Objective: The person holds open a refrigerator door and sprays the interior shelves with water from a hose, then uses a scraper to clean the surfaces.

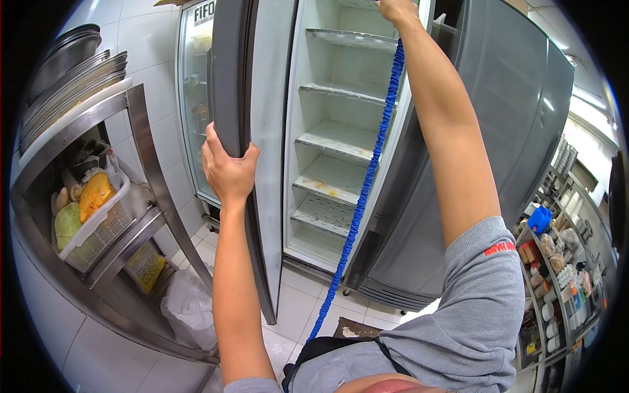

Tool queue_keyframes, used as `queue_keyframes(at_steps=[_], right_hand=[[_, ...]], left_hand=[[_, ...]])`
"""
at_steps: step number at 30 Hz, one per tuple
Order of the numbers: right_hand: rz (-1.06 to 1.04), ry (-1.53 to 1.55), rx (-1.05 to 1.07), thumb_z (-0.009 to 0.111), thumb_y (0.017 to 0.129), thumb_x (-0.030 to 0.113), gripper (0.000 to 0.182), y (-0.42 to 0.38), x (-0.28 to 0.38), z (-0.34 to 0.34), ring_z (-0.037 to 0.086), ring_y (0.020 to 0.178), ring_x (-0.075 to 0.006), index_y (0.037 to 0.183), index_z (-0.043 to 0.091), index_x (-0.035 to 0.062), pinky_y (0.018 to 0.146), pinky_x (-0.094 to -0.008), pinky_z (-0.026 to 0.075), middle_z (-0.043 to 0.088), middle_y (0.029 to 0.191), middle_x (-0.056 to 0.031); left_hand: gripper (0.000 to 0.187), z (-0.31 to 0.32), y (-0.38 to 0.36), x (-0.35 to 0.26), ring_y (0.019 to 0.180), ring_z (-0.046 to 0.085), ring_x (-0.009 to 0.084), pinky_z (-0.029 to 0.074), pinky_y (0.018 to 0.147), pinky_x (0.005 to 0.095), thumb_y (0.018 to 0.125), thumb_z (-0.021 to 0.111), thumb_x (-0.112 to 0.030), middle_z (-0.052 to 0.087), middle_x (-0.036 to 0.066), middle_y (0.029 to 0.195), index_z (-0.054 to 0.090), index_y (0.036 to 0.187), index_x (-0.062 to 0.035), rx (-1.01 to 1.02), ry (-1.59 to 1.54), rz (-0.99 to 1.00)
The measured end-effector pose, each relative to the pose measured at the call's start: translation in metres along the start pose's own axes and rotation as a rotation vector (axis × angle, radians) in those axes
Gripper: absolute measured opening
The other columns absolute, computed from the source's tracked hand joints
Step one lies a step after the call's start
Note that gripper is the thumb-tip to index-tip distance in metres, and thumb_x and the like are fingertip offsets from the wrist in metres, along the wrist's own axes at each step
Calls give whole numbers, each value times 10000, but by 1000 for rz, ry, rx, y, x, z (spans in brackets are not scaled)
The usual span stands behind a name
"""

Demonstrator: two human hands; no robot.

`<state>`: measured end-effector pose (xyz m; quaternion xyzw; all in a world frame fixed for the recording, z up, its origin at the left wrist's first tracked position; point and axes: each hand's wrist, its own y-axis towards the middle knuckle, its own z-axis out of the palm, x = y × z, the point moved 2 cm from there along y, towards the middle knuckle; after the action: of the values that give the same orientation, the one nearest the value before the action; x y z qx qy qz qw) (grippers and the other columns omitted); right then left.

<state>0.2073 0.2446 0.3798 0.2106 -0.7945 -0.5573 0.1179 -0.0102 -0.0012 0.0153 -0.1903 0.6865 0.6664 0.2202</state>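
My left hand is wrapped round the edge of the grey fridge door, which stands swung open. At the top edge of the view, my right hand reaches up by the upper right of the fridge opening; its fingers are partly cut off, and whatever they touch is out of sight. Between my arms is the open fridge with several white shelves. Yellow-brown stains mark one lower shelf. A blue coiled cord runs from beside my right forearm down to my chest.
At left, a metal rack holds stacked trays and a vegetable basket. A plastic bag sits low beside it. A glass-door fridge stands behind the door. Loaded shelves are at right; a dark mat lies below.
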Motion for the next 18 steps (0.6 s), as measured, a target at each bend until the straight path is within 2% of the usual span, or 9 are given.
queue_keyframes(at_steps=[13,18], right_hand=[[8,-8,-24,555,944,104,243,7,-11,11,701,1060,-410,1046,744,-9,881,-511,578,719,1097,-252],[-4,-8,-45,565,922,93,237,15,-37,20,702,1059,-402,1044,737,-15,883,-512,573,716,1096,-259]], left_hand=[[880,0,0,0,1163,583,421,475,994,517,729,790,-263,579,229,1263,387,1485,-60,-9,-11,10],[879,-1,1,1,1156,588,421,477,991,519,728,789,-265,580,226,1266,389,1485,-64,-3,-12,0]])
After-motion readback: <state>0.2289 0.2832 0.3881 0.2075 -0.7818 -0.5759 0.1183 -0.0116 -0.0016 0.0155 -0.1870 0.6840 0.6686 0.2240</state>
